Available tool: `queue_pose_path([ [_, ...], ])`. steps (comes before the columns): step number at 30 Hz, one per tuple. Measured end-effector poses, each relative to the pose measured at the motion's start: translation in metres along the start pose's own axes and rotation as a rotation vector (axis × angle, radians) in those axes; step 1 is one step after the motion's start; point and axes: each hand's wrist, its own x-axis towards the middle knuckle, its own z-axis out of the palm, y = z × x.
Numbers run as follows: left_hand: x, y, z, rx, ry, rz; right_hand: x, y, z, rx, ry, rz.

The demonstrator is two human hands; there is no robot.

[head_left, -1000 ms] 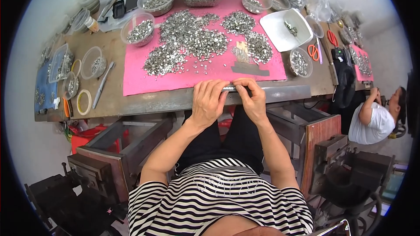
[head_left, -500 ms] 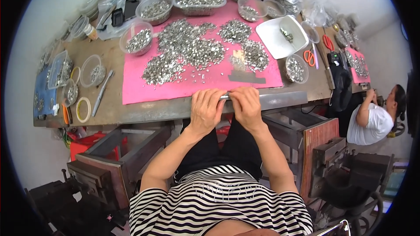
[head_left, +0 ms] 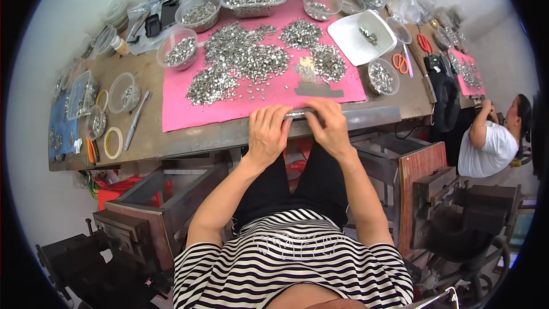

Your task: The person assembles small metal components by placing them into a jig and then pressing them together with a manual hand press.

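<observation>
At the bench's front edge, both my hands grip a narrow strip of small shiny metal pieces (head_left: 296, 114), which shows between them. My left hand (head_left: 266, 133) has its fingers bent over the strip's left part. Around its right part close the thumb and fingers of my right hand (head_left: 329, 126). Just beyond my hands lies a pink mat (head_left: 189, 119) bearing several heaps of small silvery metal pieces (head_left: 263, 63). A grey strip (head_left: 319, 90) rests near the mat's front right, with a beige patch (head_left: 307, 64) behind it. The undersides of my fingers are hidden.
Plastic tubs of metal pieces (head_left: 254, 10) line the back. A white tray (head_left: 349, 44), orange-handled scissors (head_left: 400, 64) and a bowl (head_left: 383, 87) stand right. Left are a tape roll (head_left: 113, 143) and a toothbrush (head_left: 137, 120). Another person (head_left: 490, 146) sits far right.
My hands have shifted slightly up and apart, and more of the metal strip shows between them. The whole view has moved a little.
</observation>
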Motion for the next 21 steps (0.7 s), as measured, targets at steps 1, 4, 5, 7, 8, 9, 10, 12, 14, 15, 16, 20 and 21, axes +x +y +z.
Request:
queue_pose_path([
  [1, 0.0, -0.001, -0.002, 0.004, 0.001, 0.0, -0.001, 0.0, -0.005, 0.043, 0.034, 0.087],
  [4, 0.003, -0.004, -0.019, 0.023, -0.009, -0.011, -0.005, 0.012, -0.027, 0.188, -0.18, 0.286],
  [5, 0.002, -0.005, -0.028, 0.079, -0.012, -0.025, -0.006, 0.013, -0.032, 0.244, -0.24, 0.303],
  [7, -0.002, -0.018, -0.048, 0.159, -0.073, -0.088, -0.006, 0.013, -0.038, 0.2, -0.271, 0.274],
  [8, -0.005, -0.025, -0.056, 0.193, -0.114, -0.122, -0.005, 0.014, -0.04, 0.156, -0.306, 0.244],
  [9, -0.009, -0.032, -0.063, 0.194, -0.111, -0.125, -0.003, 0.012, -0.041, 0.154, -0.301, 0.251],
  [10, -0.013, -0.04, -0.066, 0.189, -0.116, -0.12, 0.001, 0.011, -0.042, 0.18, -0.345, 0.284],
  [12, -0.02, -0.05, -0.066, 0.186, -0.143, -0.125, 0.003, 0.011, -0.044, 0.201, -0.386, 0.321],
  [14, -0.023, -0.053, -0.063, 0.151, -0.134, -0.141, 0.002, 0.015, -0.042, 0.33, -0.347, 0.343],
  [15, -0.022, -0.054, -0.062, 0.149, -0.13, -0.139, 0.003, 0.018, -0.037, 0.38, -0.328, 0.448],
  [16, -0.022, -0.054, -0.062, 0.147, -0.125, -0.138, 0.005, 0.02, -0.031, 0.43, -0.308, 0.551],
  [20, -0.023, -0.053, -0.06, 0.139, -0.099, -0.127, 0.009, 0.018, -0.021, 0.2, -0.305, 0.458],
  [21, -0.023, -0.052, -0.06, 0.144, -0.094, -0.126, 0.01, 0.018, -0.021, 0.199, -0.308, 0.459],
])
